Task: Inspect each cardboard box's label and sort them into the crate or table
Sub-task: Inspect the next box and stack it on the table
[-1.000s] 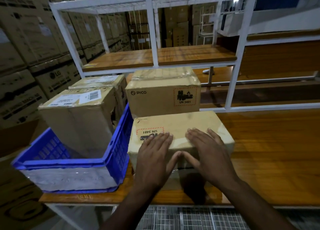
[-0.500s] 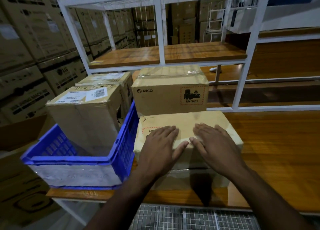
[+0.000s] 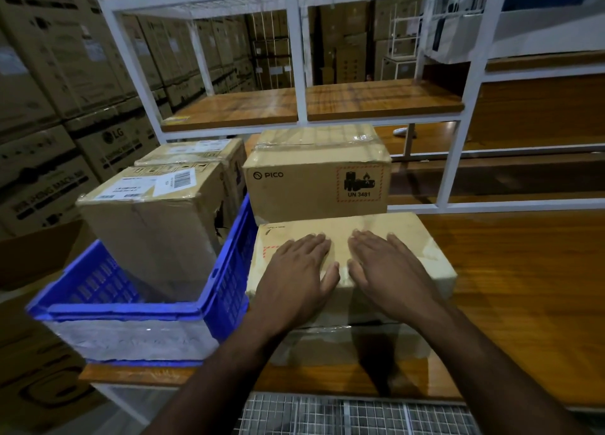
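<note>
Two hands: both mine, flat on the near box (image 3: 353, 238), fingers straight, gripping nothing.
Left hand (image 3: 296, 271): palm down on box top, covering most of a red-dashed label at the left end.
Right hand (image 3: 391, 271): palm down just beside it, thumbs nearly meeting over the front edge.
Near box: on the table (image 3: 523, 287), touching the crate's right wall, w/ the PICO box (image 3: 314, 186) right behind it.
PICO box: front shows a battery hazard mark, "UN 3481".
Crate (image 3: 137, 310): blue, at table's left end; one tall box (image 3: 147, 225) w/ barcode sticker stands inside, another box (image 3: 196, 153) behind it; can't tell if that one is in the crate.
Step in hand: prob. checking the near box's label, which is mostly hidden under my left hand.
Next move: I'd need to uncover or turn the box to read it, then take both ends to lift; crate has room only in front of the tall box.
</note>
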Demonstrator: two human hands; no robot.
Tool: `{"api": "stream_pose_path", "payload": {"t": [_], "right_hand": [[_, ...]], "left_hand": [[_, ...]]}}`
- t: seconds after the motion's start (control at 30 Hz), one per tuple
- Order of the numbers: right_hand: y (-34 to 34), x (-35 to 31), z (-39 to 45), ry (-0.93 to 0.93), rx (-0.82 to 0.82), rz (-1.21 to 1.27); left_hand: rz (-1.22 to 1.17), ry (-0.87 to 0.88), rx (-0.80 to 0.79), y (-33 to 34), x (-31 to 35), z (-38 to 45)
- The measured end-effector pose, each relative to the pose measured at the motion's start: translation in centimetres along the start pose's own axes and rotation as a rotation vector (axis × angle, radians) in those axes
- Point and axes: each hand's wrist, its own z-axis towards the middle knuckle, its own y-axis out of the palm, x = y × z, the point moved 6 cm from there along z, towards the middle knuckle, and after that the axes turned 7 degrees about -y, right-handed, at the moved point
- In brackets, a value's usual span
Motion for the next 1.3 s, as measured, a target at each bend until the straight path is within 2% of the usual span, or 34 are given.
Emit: {"api": "stream_pose_path", "payload": {"t": [0.17, 0.3, 0.57, 0.8, 1.03, 1.3], "right_hand": [[0.1, 1.0, 0.0, 0.061, 0.005, 0.01], [0.0, 5.0, -0.4, 0.292, 0.028, 0.004], [-0.4, 6.1, -2.2, 0.522, 0.044, 0.155], [-1.1, 5.1, -6.1, 0.419, 0.245, 0.191], [-2.1, 5.1, -10.8, 0.334, 0.525, 0.45], [1.7, 5.5, -13.5, 0.411, 0.46, 0.532]], "left_hand": [[-0.032, -0.039, -0.013, -0.1, -0.9, -0.1], [-0.038, -0.227, -0.008, -0.3, -4.5, -0.6], [-0.288, -0.483, -0.016, -0.4, -6.6, -2.4], [-0.475, -0.461, 0.199, -1.6, -5.7, -6.9], [-0.585, -0.408, 0.369, -1.9, -4.2, -10.8], [-0.673, -0.538, 0.396, 1.0, -5.0, -12.5]]}}
